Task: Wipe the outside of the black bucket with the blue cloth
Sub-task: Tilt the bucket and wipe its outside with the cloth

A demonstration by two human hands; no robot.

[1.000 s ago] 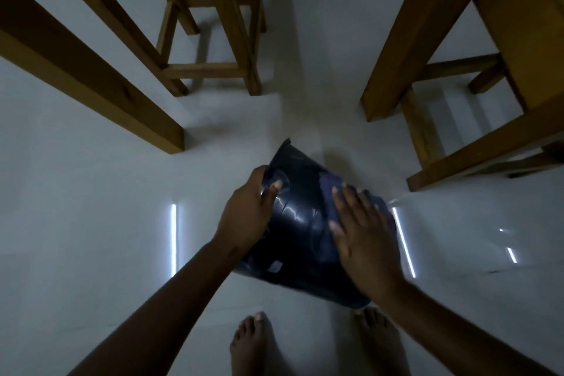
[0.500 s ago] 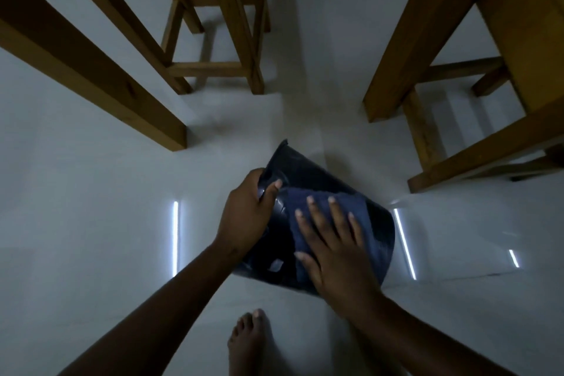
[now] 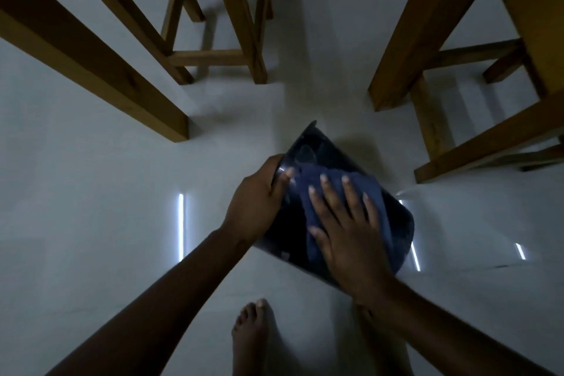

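Note:
The black bucket (image 3: 399, 223) is tipped over and held above the pale floor, its glossy outer wall facing me. My left hand (image 3: 256, 201) grips its left edge, thumb on the outside. The blue cloth (image 3: 308, 192) is spread on the bucket's wall. My right hand (image 3: 345, 226) lies flat on the cloth with fingers spread, pressing it against the bucket. The bucket's opening is turned away from me and hidden.
Wooden table and stool legs (image 3: 241, 24) stand at the upper left. More wooden furniture (image 3: 406, 49) stands at the upper right. My bare foot (image 3: 253, 336) is on the shiny white floor (image 3: 91, 192) just below the bucket.
My right hand has slid the cloth leftward across the bucket's wall, from its right side toward the middle. My left hand has kept its grip on the edge.

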